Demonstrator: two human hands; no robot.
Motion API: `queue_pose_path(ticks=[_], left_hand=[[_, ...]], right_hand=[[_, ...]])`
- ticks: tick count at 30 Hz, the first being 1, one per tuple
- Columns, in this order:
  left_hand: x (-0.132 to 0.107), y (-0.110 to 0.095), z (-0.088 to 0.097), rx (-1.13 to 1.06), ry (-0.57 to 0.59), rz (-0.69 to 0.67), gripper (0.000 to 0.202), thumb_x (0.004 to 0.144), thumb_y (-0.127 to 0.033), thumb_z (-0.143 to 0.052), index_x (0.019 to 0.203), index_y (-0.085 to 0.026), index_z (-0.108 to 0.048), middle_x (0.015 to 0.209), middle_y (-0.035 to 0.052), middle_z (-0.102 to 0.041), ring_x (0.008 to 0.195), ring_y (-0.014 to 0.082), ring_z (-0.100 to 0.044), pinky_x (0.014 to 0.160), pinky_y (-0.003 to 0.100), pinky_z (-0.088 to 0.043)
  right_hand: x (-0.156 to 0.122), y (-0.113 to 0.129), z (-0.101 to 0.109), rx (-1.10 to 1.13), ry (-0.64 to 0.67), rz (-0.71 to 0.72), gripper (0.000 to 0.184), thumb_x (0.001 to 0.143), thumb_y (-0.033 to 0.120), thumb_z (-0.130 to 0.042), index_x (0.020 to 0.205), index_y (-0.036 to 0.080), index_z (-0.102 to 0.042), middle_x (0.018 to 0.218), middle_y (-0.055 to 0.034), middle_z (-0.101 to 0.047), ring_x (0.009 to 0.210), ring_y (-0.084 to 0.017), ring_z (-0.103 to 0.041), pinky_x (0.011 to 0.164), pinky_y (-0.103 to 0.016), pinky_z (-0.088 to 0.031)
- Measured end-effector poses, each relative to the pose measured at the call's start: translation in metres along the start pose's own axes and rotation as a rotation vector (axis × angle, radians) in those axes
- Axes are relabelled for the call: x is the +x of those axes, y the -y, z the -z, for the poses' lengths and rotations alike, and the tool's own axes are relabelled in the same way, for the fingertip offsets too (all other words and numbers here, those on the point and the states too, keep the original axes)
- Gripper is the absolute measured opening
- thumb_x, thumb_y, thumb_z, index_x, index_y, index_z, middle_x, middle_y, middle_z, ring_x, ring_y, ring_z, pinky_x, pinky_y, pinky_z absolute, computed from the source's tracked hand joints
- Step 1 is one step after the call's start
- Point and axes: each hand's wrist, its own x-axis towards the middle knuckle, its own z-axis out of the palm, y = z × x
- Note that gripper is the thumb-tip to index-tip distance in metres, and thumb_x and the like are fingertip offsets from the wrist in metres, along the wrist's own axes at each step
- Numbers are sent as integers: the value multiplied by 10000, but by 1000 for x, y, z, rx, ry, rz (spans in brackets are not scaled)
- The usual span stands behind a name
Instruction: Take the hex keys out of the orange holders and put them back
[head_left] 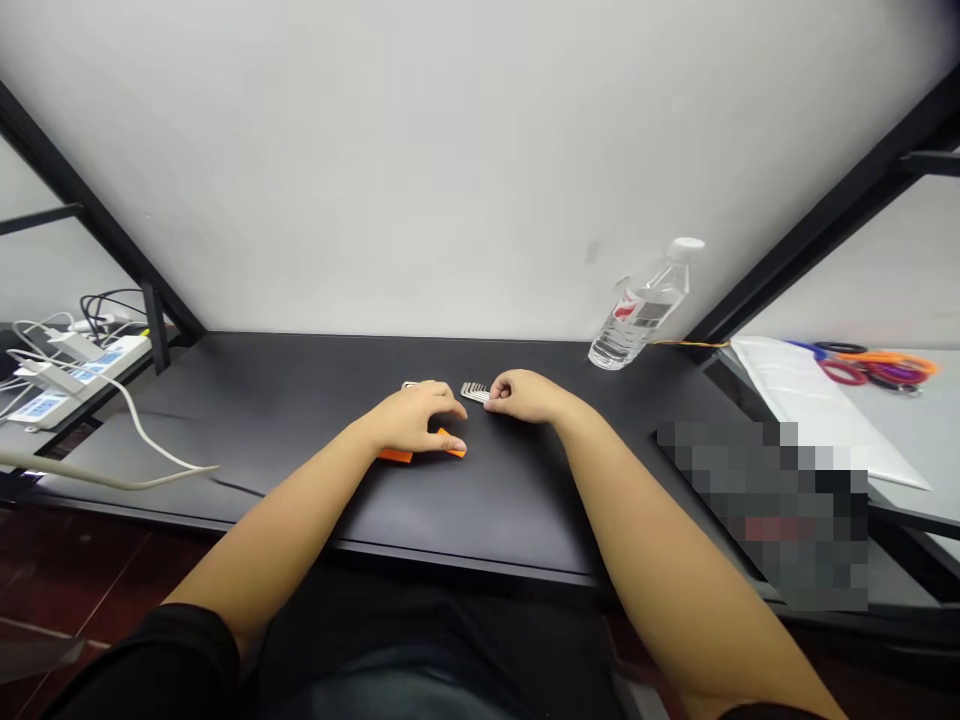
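A row of silver L-shaped hex keys lies at the middle of the black desk. My right hand is closed in a pinch at their right end, thumb against fingertips. To the left, my left hand is open and palm down, its fingers curved and its thumb apart from them. Beneath it show orange plastic pieces, one crossed by my thumb; whether they join under the palm is hidden. A small silvery bit peeks out behind the left knuckles, too covered to identify.
A water bottle stands at the back right by the wall. At right are a blurred-out dark flat item, a white envelope and colourful scissors-like handles. Power strips with cables sit at left; one cable reaches over the desk.
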Motion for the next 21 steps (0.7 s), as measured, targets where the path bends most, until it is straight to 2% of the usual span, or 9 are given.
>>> queue_pose_path(ticks=[3, 6, 9, 13, 21], left_hand=[[0, -8, -3, -14, 93, -23, 312, 822, -486, -745, 1053, -278, -724, 1201, 57, -640, 1163, 251, -571, 910, 339, -461], [1, -6, -5, -41, 108, -6, 192, 818, -405, -758, 941, -263, -721, 1130, 47, -659, 1124, 239, -577, 913, 343, -452], [2, -2, -5, -56, 84, 18, 180, 797, -379, -774, 890, -250, -691, 1046, 37, -677, 1063, 230, -591, 894, 342, -456], [1, 5, -3, -60, 51, 63, 127, 839, -348, -717, 882, -243, -659, 960, 22, -698, 954, 205, -621, 816, 321, -470], [-2, 14, 1, -136, -46, 99, 140, 836, -347, -708, 920, -240, -679, 941, 8, -713, 854, 168, -651, 773, 289, -504]], right_hand=[[0, 0, -2, -68, -28, 82, 142, 819, 357, -706, 804, 217, -715, 910, -38, -736, 770, -172, -652, 656, -263, -441], [-1, -4, -1, -126, -72, 173, 141, 818, 361, -697, 809, 221, -703, 988, -53, -719, 833, -187, -647, 701, -271, -455], [-3, -12, 6, -105, -71, 204, 230, 786, 431, -727, 884, 226, -692, 1023, -55, -709, 856, -199, -641, 708, -278, -461], [-5, -26, 17, -62, -57, 161, 350, 728, 487, -771, 946, 226, -692, 1033, -58, -711, 863, -209, -643, 708, -291, -466], [0, -26, 9, -61, -18, 186, 335, 747, 497, -749, 940, 225, -709, 1048, -53, -722, 883, -208, -651, 718, -277, -472]])
